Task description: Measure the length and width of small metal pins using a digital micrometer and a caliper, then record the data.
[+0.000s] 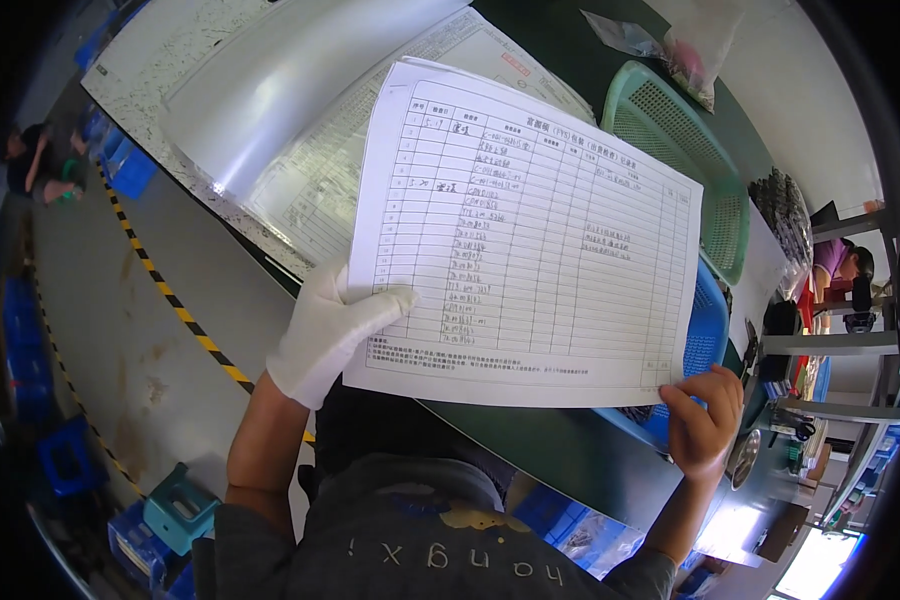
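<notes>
My left hand [325, 335], in a white glove, was closed on the lower left corner of the sheet [525, 245], thumb on the front and the other fingers behind. My right hand [703, 420] was bare and pinched the lower right corner, fingertips curled over the edge. Both hands held the sheet up in the air, above the near edge of the table [540, 455], tilted toward my face, not lying on anything.

The sheet was a white printed form with a grid. Its two left columns had only a few entries, the middle column was filled by hand almost to the bottom row, and the right columns had only a few lines. So I judged the record as mostly written, with several cells open; if more had to be filled I could not tell from here.

Behind the sheet, at the far left corner of the table, a second form [320, 195] lay flat with a clear plastic sleeve [270, 90] partly over it. Toward the right edge a green basket [670, 130] stood, and a blue basket [708, 335] just beside it, mostly hidden by the sheet. A plastic bag [695, 50] lay at the far right. On the floor to my left ran a yellow-black stripe [170, 295].
</notes>
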A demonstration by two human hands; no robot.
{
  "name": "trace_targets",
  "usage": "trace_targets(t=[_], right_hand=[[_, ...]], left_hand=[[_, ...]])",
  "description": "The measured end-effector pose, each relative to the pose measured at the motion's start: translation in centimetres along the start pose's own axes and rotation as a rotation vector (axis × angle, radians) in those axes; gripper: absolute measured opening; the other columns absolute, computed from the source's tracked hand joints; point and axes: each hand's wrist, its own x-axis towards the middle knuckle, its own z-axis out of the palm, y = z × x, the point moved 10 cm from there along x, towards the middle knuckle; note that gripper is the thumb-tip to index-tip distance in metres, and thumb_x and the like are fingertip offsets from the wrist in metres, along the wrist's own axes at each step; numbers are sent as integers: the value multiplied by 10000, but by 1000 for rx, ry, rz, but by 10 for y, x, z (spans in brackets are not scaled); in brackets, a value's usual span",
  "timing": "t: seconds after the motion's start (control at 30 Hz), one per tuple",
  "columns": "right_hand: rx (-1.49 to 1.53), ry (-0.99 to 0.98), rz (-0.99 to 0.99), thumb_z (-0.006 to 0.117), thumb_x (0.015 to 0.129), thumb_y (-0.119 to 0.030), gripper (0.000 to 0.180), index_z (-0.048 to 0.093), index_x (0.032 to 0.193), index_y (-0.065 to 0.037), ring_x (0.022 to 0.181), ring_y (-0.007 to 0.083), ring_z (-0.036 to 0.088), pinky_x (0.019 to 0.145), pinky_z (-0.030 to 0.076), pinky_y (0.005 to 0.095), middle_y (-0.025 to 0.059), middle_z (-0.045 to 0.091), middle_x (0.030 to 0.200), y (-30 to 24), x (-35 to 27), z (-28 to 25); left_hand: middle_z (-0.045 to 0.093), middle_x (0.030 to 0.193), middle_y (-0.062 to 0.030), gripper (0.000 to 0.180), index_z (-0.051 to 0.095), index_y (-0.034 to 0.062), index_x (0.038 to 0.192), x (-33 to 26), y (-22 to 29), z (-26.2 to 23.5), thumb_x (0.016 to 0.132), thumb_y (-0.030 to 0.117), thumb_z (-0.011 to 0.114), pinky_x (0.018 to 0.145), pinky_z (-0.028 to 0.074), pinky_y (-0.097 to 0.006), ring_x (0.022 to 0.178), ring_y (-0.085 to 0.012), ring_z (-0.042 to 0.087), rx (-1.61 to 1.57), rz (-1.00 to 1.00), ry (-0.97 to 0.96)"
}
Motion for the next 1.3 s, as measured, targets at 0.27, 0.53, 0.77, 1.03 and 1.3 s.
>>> trace_targets(t=[0.27, 0.53, 0.77, 1.03, 1.3], right_hand=[[466, -61, 143, 653, 522, -46, 178, 594, 683, -93, 683, 192, 510, 801, 362, 373, 33, 543, 715, 25, 5, 5], [910, 97, 412, 668, 597, -91, 147, 557, 683, -48, 732, 176, 515, 842, 341, 346, 65, 551, 741, 53, 18, 2], [895, 149, 418, 643, 626, -28, 139, 546, 726, -30, 747, 171, 525, 818, 374, 340, 75, 555, 760, 54, 25, 1], [869, 158, 422, 651, 638, -41, 139, 545, 726, -24, 753, 171, 523, 817, 375, 335, 83, 552, 768, 53, 19, 2], [903, 228, 438, 655, 678, -102, 165, 536, 746, -10, 750, 164, 509, 790, 376, 315, 82, 541, 762, 63, 18, 4]], left_hand=[[517, 1080, -161, 471, 382, -68, 1190, 2, 6, 1, 784, 119, 532, 834, 404, -274, 959, -162, 512, -137, -27, -36], [320, 1299, -163, 684, 244, -34, 1298, -14, 29, -27, 747, 259, 522, 859, 384, -312, 1117, -220, 411, -47, 24, -88], [374, 1276, -138, 709, 361, 14, 1249, -33, 47, -25, 557, 80, 504, 864, 380, -321, 1107, -239, 432, 388, 324, -215], [436, 1196, -199, 683, 440, 4, 1160, -45, 74, -8, 479, -49, 444, 932, 329, -390, 1105, -348, 421, 867, 672, -166], [462, 1159, -202, 615, 492, 13, 1103, -41, 84, 0, 490, -43, 498, 903, 352, -400, 1046, -353, 458, 899, 817, -188]])
